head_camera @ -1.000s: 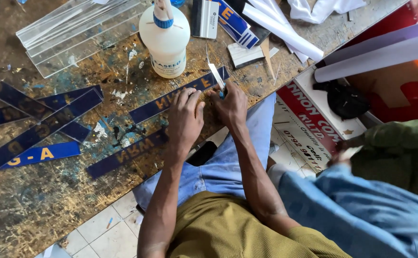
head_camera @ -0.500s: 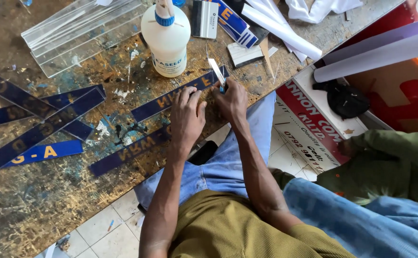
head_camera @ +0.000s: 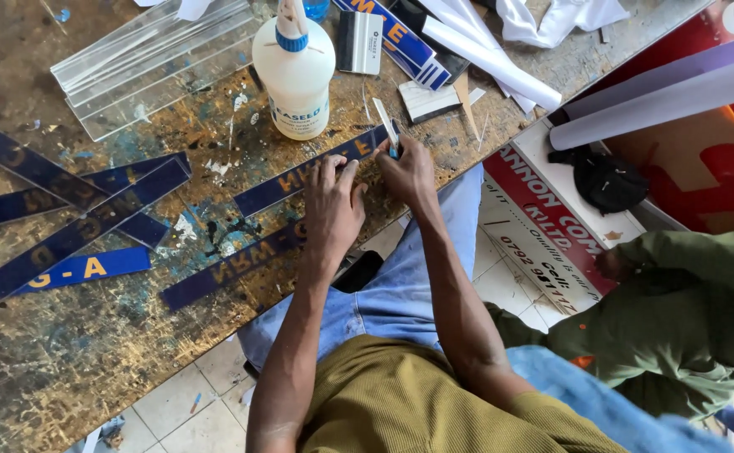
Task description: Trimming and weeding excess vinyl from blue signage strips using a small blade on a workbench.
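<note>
Pressing our flat left hand (head_camera: pixel 333 201) on a blue strip (head_camera: pixel 300 172), we are gripping a small cutter (head_camera: pixel 386 136) in our closed right hand (head_camera: pixel 409 172), just beside it on the bench (head_camera: pixel 90 335).

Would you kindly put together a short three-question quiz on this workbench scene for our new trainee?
1. True or false: the left hand presses on a dark blue strip.
2. What does the right hand hold? A) a small blade tool B) a brush C) a hammer
3. Which white container stands behind the hands?

Key: 1 true; 2 A; 3 the glue bottle with a blue collar.
</note>
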